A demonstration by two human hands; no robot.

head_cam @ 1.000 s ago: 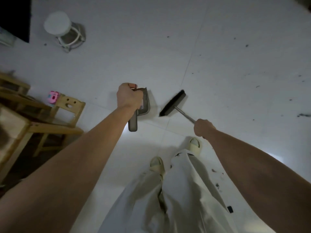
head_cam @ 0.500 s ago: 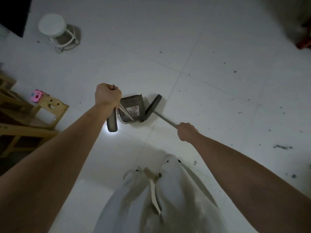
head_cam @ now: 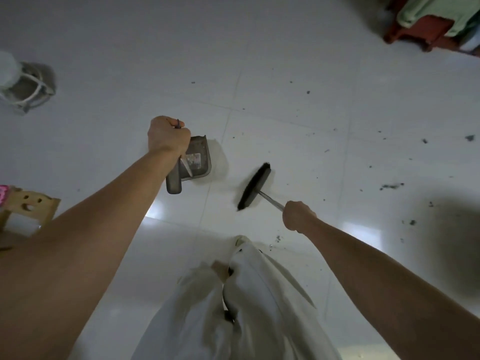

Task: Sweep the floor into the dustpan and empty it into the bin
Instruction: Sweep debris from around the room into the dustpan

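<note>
Seen from above, looking down at two bare arms reaching forward. The left hand [head_cam: 167, 136] is closed in a fist around the top of a long handle that runs down to a grey dustpan [head_cam: 198, 158] standing on the white tiled floor [head_cam: 285, 61]. The pan sits just beyond and below that hand, its open tray showing a small pale label inside. The right hand [head_cam: 298, 215] is curled tight around a thin metal broom handle. The black broom head [head_cam: 254, 185] lies at the end of that handle, to the right of the dustpan and clear of it, with a strip of bare tile between them; whether the bristles touch the floor cannot be told.

Dark crumbs of debris [head_cam: 389, 186] are scattered across the tiles to the right, well apart from the pan, with a few more near the person's feet. Pale trousers [head_cam: 233, 307] fill the bottom centre. At the far left stands a white stool [head_cam: 15, 81], and below it the back of a small wooden chair [head_cam: 31, 203]. A red stool [head_cam: 420, 29] with green cloth on it sits at the top right corner.
</note>
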